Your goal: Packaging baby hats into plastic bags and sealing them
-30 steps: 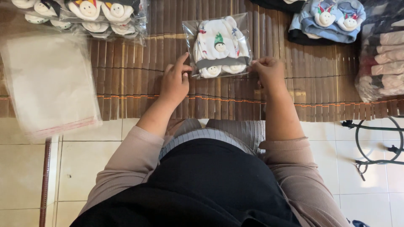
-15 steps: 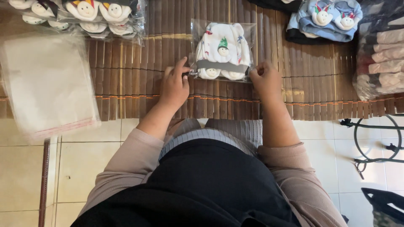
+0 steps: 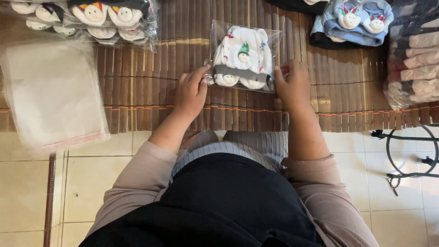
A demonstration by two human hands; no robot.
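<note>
From the head camera, both forearms reach forward from the body over a tiled floor (image 3: 114, 183) onto a brown slatted bamboo mat (image 3: 151, 91). The left hand (image 3: 191, 93) lies palm down, fingers stretched ahead and slightly inward, its fingertips pinching the lower left edge of a clear plastic bag (image 3: 244, 56). The right hand (image 3: 292, 84) is curled, knuckles up, with thumb and fingers closed on the lower right corner of the same bag.

The bag lies flat on the mat, just ahead of the hands and between them. It is roughly square, a little taller than wide, so its long axis runs away from the person; its bottom edge faces the body. Inside sits a folded white baby set (image 3: 243, 57) with small round snowman faces, a grey band across it near the lower end.

To the left, a stack of empty clear bags (image 3: 52, 96) rests partly on the mat, partly on the floor. At upper left lie filled packets (image 3: 109, 20) with similar faces. At upper right sits a blue cloth pile (image 3: 354, 20), and at the far right a bundle of wrapped clothes (image 3: 414, 64). A black metal stand (image 3: 411, 153) is on the tiles at right.
</note>
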